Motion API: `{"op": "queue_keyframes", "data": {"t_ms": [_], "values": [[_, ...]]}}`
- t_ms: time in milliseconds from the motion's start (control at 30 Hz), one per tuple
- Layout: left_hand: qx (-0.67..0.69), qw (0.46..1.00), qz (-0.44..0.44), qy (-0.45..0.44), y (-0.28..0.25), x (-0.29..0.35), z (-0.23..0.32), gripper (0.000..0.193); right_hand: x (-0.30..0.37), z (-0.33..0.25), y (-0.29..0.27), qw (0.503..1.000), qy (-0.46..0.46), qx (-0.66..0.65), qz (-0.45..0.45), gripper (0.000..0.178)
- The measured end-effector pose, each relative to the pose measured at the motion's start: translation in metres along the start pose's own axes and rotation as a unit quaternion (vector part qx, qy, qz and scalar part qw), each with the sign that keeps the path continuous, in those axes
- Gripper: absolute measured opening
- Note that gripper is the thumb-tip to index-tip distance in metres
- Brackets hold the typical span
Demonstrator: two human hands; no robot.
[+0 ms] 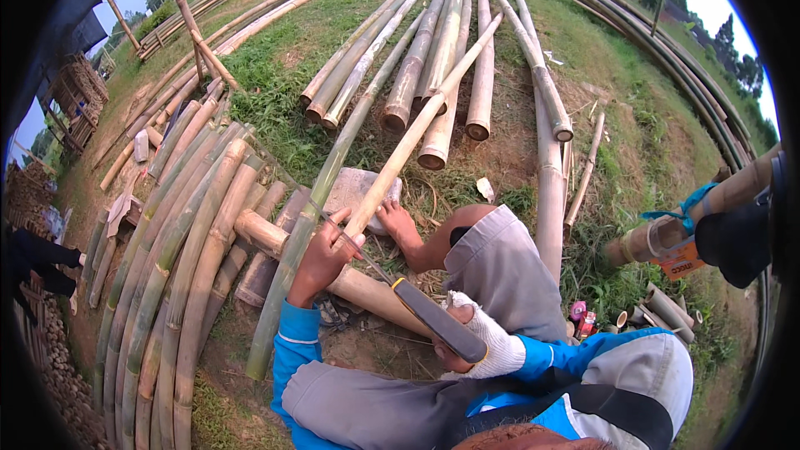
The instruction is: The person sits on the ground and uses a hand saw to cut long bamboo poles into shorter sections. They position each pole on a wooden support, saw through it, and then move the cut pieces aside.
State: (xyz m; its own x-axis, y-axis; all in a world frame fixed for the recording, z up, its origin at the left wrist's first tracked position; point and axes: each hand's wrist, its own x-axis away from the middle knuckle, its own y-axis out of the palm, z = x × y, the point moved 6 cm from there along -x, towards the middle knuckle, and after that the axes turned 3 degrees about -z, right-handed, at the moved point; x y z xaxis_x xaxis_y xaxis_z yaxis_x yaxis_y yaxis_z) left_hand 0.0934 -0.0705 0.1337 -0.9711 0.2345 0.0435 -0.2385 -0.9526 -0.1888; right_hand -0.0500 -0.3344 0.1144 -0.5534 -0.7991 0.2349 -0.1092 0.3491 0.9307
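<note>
My left hand (318, 260), bare, is closed around the lower end of a thin pale bamboo pole (417, 132), which slants away to the upper right. In my right hand (479, 340), which wears a white knit glove, is the dark grey, yellow-trimmed handle of a hand saw (439, 319). Its long narrow blade runs up and left, passing by my left hand and the pale pole's end. Teeth are too small to see. A green bamboo pole (288, 275) passes just left of my left hand. Below lies a thick bamboo log (379, 302) crosswise.
My bare foot (405, 232) is against a stone block (354, 190). Several bamboo poles (410, 87) fan out ahead; more poles (158, 283) lie stacked at left. Short bamboo offcuts (667, 310) lie at right, below a pole (667, 233) with a blue tie. Another person (40, 262) is at far left.
</note>
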Motion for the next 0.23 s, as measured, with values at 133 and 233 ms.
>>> {"op": "queue_keyframes", "data": {"t_ms": [133,233], "values": [[0.116,0.983,-0.074,-0.125,-0.016,0.075,-0.067,0.087,0.017,-0.042,0.020,0.822,-0.245,0.513,0.012,0.037],[-0.182,0.951,0.202,-0.146,-0.066,0.165,-0.119,0.085,0.025,-0.050,0.034,0.705,-0.329,0.628,-0.034,0.037]]}}
